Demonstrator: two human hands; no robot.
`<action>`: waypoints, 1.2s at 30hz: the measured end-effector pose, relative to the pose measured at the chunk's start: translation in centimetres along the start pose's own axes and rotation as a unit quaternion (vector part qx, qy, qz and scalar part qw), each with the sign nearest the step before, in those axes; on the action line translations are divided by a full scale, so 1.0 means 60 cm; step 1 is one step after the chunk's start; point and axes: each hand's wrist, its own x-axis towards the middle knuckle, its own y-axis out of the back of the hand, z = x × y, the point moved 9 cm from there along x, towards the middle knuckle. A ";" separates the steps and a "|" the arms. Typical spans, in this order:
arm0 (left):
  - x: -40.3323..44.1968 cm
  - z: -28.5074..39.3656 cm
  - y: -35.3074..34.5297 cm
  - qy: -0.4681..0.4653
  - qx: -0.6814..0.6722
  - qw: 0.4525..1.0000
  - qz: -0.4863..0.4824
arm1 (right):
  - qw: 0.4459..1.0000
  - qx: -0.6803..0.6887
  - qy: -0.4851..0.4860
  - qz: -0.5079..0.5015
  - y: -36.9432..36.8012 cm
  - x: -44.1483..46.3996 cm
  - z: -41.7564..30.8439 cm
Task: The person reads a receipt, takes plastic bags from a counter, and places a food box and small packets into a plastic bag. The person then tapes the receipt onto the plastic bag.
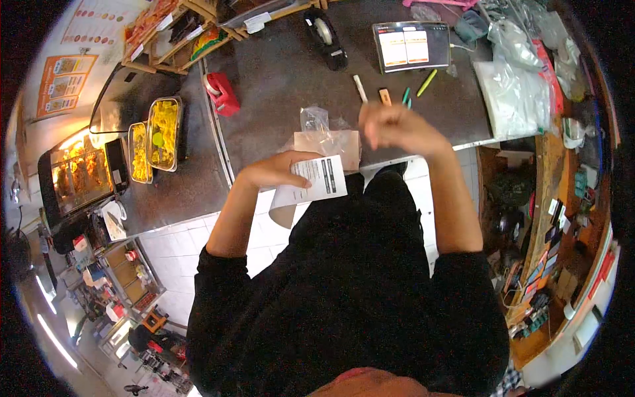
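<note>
My left hand (281, 171) is closed on a printed paper receipt (325, 177), its thumb on top and its lower end curling down over the counter's front edge. Just behind the receipt, a brown paper packet (347, 147) and a crumpled clear plastic bag (316, 122) lie on the dark counter (271, 86). My right hand (402, 130) is raised over the front of the counter, smeared by motion. Its fingers look bent, but I cannot make out whether anything is in them. Beyond it lie a white marker (360, 88), an orange-wrapped eraser (385, 96) and a green highlighter (427, 83).
A tablet (413, 47) stands at the back, with a black tape dispenser (325, 38) left of it. A red tape dispenser (221, 94) and metal trays of yellow food (164, 135) are at left. Clear plastic bags (512, 99) pile up at right.
</note>
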 end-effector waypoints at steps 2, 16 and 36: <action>0.012 0.002 -0.013 -0.019 -0.010 0.999 -0.031 | 0.993 -0.088 -0.031 -0.078 -0.077 -0.042 -0.008; 0.027 -0.129 0.140 0.005 0.400 0.895 0.198 | 0.850 -0.396 -0.334 0.099 -0.049 -0.045 0.306; -0.081 -0.227 0.137 -0.136 0.227 0.791 0.551 | 0.934 -0.197 -0.040 0.297 -0.031 0.123 0.370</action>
